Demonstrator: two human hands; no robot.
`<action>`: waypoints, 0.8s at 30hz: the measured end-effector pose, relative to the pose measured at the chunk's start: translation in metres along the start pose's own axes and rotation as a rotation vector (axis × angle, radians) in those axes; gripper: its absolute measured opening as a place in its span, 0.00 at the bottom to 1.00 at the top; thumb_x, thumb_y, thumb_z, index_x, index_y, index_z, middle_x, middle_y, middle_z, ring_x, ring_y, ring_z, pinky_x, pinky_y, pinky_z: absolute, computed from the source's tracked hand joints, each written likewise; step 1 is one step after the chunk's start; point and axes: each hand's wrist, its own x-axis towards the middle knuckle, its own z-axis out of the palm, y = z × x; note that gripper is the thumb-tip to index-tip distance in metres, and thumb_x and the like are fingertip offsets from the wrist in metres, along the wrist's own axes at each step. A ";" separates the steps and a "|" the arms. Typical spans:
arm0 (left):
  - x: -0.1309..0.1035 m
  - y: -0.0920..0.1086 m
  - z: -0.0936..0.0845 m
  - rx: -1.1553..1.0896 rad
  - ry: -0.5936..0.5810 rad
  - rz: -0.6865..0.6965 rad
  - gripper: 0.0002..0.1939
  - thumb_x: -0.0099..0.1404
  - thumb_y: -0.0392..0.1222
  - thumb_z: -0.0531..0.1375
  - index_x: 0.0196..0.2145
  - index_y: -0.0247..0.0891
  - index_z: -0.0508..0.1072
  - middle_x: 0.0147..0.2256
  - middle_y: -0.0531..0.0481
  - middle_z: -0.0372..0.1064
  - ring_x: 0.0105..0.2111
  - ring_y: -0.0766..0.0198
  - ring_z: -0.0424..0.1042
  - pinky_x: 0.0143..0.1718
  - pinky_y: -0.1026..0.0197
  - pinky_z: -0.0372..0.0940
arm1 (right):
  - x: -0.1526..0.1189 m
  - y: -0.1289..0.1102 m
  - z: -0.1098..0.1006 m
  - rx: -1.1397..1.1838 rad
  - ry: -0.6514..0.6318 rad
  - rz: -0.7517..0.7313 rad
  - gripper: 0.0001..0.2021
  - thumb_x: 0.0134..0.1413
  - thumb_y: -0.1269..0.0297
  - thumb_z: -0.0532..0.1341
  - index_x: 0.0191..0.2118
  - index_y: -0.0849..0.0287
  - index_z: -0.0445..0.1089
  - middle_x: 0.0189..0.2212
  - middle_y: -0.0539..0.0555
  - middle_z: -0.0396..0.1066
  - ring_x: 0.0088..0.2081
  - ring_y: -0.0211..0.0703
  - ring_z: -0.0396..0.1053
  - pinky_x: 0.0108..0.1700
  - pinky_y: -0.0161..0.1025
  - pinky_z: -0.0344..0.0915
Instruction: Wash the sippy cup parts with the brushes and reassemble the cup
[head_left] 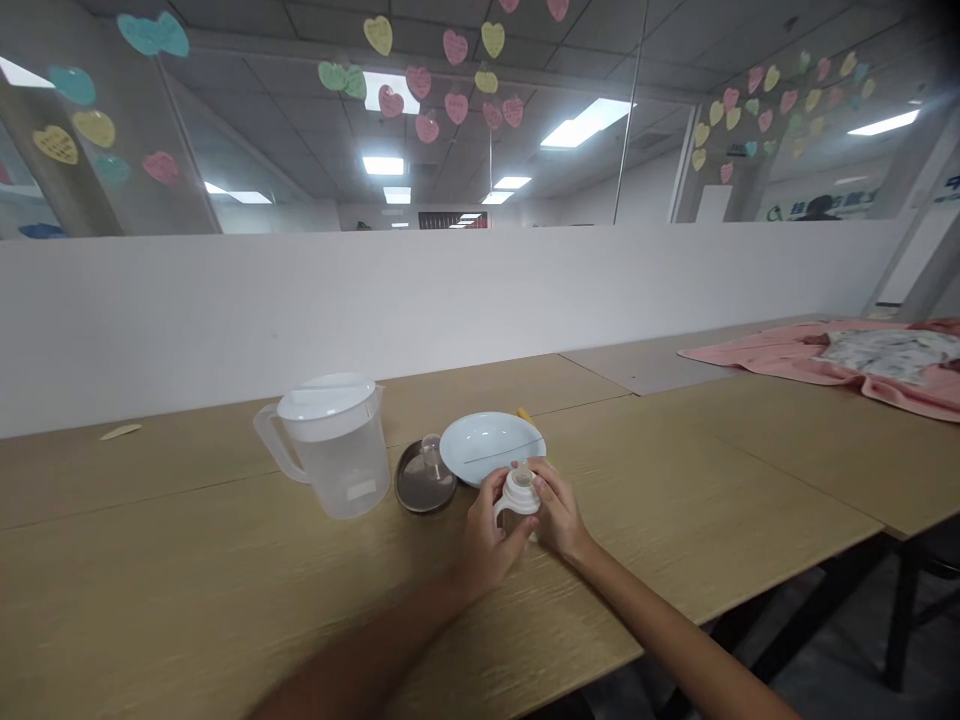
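Both hands are wrapped round a baby bottle (519,492) with a white collar, a side handle and a clear teat on top. My left hand (491,535) closes on its left side, by the handle. On the right side, the fingers of my right hand (559,510) curl about the collar. Just behind the bottle lies a pale blue-white bowl (487,440) with a thin line across its inside. To its left, a dark round dish (424,490) holds a clear dome-shaped cap (430,450).
A translucent lidded pitcher (337,450) stands left of the dish. Behind the bowl a small yellow object (523,414) pokes out. Pink cloth (795,355) covers the table's far right. A white wall (300,310) with glass above runs along the back edge.
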 end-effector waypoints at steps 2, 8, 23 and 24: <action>0.000 -0.002 -0.001 -0.033 -0.002 -0.022 0.28 0.59 0.46 0.61 0.53 0.36 0.59 0.51 0.41 0.65 0.51 0.54 0.66 0.52 0.51 0.62 | 0.001 0.002 -0.001 0.008 -0.043 -0.013 0.16 0.59 0.53 0.51 0.42 0.57 0.69 0.38 0.55 0.69 0.40 0.46 0.66 0.43 0.43 0.62; -0.001 -0.006 0.000 -0.011 0.030 -0.002 0.25 0.60 0.45 0.60 0.53 0.36 0.59 0.51 0.40 0.65 0.50 0.55 0.66 0.52 0.51 0.62 | -0.002 -0.002 -0.002 -0.116 -0.033 -0.046 0.14 0.57 0.55 0.54 0.44 0.57 0.66 0.39 0.55 0.69 0.41 0.47 0.66 0.44 0.43 0.63; 0.027 -0.008 -0.041 0.048 0.022 0.079 0.23 0.64 0.47 0.54 0.55 0.38 0.59 0.49 0.40 0.64 0.41 0.59 0.70 0.37 0.58 0.68 | -0.001 0.001 -0.006 -0.411 -0.092 -0.171 0.14 0.58 0.60 0.55 0.49 0.56 0.65 0.41 0.56 0.70 0.41 0.47 0.67 0.43 0.43 0.64; 0.033 -0.011 -0.048 0.069 0.139 0.050 0.21 0.65 0.47 0.53 0.54 0.38 0.61 0.47 0.41 0.65 0.39 0.60 0.70 0.35 0.60 0.68 | -0.001 0.002 -0.006 -0.423 -0.095 -0.175 0.14 0.58 0.59 0.55 0.49 0.56 0.64 0.41 0.57 0.70 0.41 0.47 0.67 0.43 0.43 0.65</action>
